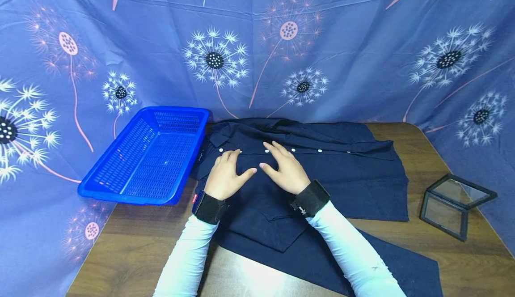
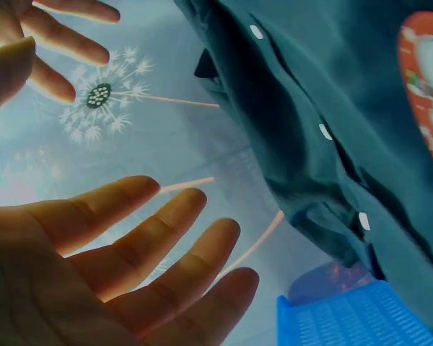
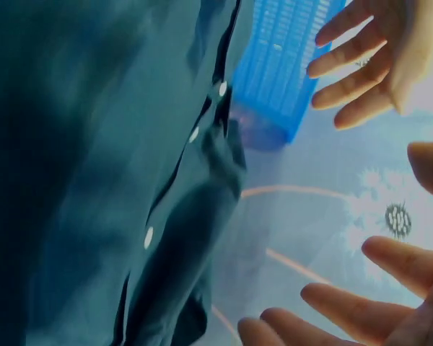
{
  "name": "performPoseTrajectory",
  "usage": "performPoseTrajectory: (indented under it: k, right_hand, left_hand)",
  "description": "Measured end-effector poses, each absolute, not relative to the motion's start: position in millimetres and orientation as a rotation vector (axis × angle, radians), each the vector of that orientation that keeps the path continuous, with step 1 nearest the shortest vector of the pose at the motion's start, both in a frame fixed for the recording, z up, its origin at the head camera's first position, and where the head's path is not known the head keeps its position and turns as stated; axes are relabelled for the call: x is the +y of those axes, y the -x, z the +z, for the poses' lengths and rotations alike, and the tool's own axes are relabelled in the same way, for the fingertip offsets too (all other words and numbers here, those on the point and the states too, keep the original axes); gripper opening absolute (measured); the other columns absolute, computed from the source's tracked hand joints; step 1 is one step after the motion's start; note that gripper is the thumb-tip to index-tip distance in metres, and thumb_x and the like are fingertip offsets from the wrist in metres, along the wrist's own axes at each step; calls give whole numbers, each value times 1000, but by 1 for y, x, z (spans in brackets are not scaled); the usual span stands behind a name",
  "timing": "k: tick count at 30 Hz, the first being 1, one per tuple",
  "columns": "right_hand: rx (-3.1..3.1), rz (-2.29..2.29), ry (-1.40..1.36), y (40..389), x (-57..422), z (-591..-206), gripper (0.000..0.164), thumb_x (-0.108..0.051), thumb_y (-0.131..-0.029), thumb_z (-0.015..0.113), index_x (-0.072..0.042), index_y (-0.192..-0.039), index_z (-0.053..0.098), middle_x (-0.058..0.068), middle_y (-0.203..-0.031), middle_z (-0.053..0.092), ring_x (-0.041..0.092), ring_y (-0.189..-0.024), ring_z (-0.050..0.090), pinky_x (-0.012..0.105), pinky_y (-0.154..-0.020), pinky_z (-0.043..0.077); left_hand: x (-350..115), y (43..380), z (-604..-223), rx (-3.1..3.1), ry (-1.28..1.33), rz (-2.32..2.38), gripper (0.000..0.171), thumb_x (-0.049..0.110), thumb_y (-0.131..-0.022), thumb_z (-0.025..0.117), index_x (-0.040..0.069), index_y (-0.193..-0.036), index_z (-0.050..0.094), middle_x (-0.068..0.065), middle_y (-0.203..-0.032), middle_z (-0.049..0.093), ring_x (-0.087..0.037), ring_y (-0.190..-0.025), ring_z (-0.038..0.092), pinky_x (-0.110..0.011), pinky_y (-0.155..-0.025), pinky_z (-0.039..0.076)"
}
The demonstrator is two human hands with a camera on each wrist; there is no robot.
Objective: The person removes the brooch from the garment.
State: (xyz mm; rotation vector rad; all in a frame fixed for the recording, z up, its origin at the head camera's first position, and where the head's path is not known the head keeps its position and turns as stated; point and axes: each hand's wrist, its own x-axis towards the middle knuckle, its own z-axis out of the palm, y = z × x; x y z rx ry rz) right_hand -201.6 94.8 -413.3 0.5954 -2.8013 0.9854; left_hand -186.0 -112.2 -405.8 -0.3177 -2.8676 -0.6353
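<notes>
A dark navy button-up shirt (image 1: pixel 362 180) lies spread on the table, its row of white buttons running crosswise and one sleeve reaching toward the front right. Over the shirt's middle, near the buttons, is my left hand (image 1: pixel 227 175), fingers spread. My right hand (image 1: pixel 289 173) mirrors it, the two thumbs close but apart. In the left wrist view the left hand's fingers (image 2: pixel 166 252) are extended with nothing between them. The right wrist view likewise has the right hand (image 3: pixel 375 310) holding nothing, with a gap between it and the cloth (image 3: pixel 94 180).
A blue plastic basket (image 1: pixel 154 167) stands at the left, beside the collar end. On the right side of the wooden table (image 1: pixel 132 248) lies a hinged black-framed object (image 1: pixel 444 214) with two panes, unfolded. A blue dandelion-print cloth (image 1: pixel 346 55) hangs behind.
</notes>
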Motion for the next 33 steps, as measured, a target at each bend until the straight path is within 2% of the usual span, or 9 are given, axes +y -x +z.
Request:
performPoseTrajectory:
  k: [5,10,14,19,29,33]
  right_hand:
    - [-2787,1052,-630,202,80,-416,60,-39,-96,59,-16,-148,42,17,-150,43,38,-134,48,56,-106,41]
    - [-2773,1174,-669,206,67,-423,55,-33,-95,62,-10,-143,49,16,-139,54,34,-117,60,47,-90,52]
    - [-2760,1257,-691,209,58,-429,49,-28,-94,64,-7,-137,55,18,-129,61,29,-103,66,42,-83,54]
    - [-2770,1350,-721,210,46,-433,41,-25,-92,65,-4,-127,62,17,-118,66,21,-86,66,32,-73,52]
    - [-2852,1427,-722,209,28,-440,37,-21,-89,67,-1,-121,66,10,-101,70,11,-73,60,22,-66,47]
    - [-2871,1452,-718,210,23,-444,37,-19,-88,68,0,-120,66,9,-97,69,6,-66,56,19,-62,45]
  left_hand:
    - [-124,184,-409,-2893,291,-631,70,53,-89,64,1,-135,54,-21,-135,56,-39,-122,55,-52,-101,47]
    - [-137,181,-412,-2912,300,-649,60,43,-89,67,-2,-129,59,-22,-126,60,-39,-115,59,-51,-98,48]
    - [-147,179,-418,-2943,306,-652,55,38,-89,69,-3,-125,61,-22,-122,61,-39,-112,60,-50,-97,48]
    - [-155,179,-427,-2979,326,-640,51,36,-88,70,-2,-123,63,-21,-121,62,-38,-110,61,-51,-95,49]
    - [-161,177,-436,-3010,371,-688,44,24,-87,69,-8,-116,65,-25,-114,63,-41,-105,63,-52,-92,50]
    - [-162,176,-439,-2978,424,-687,36,20,-83,69,-8,-107,68,-23,-105,65,-39,-97,65,-51,-84,52]
